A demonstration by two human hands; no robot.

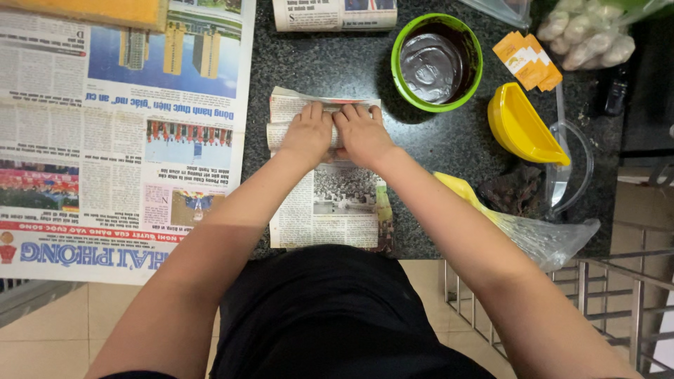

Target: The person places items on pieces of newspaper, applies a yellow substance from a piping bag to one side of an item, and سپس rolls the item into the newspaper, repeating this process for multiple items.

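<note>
A narrow strip of newspaper (330, 210) lies on the dark speckled counter (435, 147) in front of me. Its far end is rolled up into a thick fold. My left hand (307, 133) and my right hand (361, 132) lie side by side on that roll, fingers curled over its far edge, pressing it down. Both hands touch each other at the thumbs. What may be inside the roll is hidden.
A large open newspaper (119, 133) covers the counter at the left. A green bowl (437, 62) with a dark inside stands at the back. A yellow scoop (523, 126), a clear plastic bag (547, 238), orange packets (528, 62) and a bagged bundle (586, 31) lie at the right. A metal rack (618, 302) stands beyond the counter edge.
</note>
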